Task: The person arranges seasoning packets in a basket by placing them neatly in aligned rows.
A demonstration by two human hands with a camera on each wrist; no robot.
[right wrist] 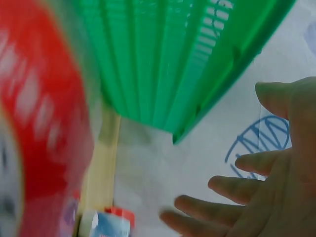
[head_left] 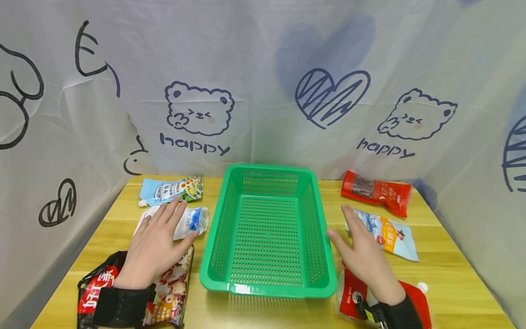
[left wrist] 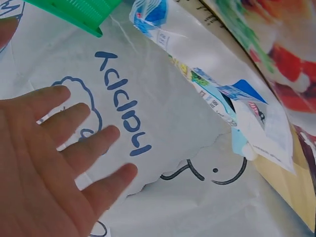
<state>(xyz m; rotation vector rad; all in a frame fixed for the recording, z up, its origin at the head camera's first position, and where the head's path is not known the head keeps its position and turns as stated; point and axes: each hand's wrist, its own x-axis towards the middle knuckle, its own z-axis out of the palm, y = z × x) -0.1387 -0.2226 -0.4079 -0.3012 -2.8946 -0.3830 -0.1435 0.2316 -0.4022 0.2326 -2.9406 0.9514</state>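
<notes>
A green plastic basket (head_left: 267, 237) stands in the middle of the wooden table, with nothing in it. To its left my left hand (head_left: 153, 244) spreads its fingers over a white and blue pouch (head_left: 199, 220) and a brown snack bag (head_left: 177, 292). The left wrist view shows that hand's bare palm and straight fingers (left wrist: 98, 148). On the other side, my right hand (head_left: 363, 256), fingers extended, is over a light-blue and orange pouch (head_left: 396, 235), its thumb near the basket's rim. Beneath the right wrist lies a red pouch with a white cap (head_left: 415, 301), partly hidden.
A light-blue Heinz pouch (head_left: 172, 189) lies at the back left, and a red packet (head_left: 376, 192) at the back right. A black and red bag (head_left: 96, 292) is partly under the left wrist. White printed cloth (head_left: 263, 91) hangs behind the table (head_left: 456, 274) and at its sides.
</notes>
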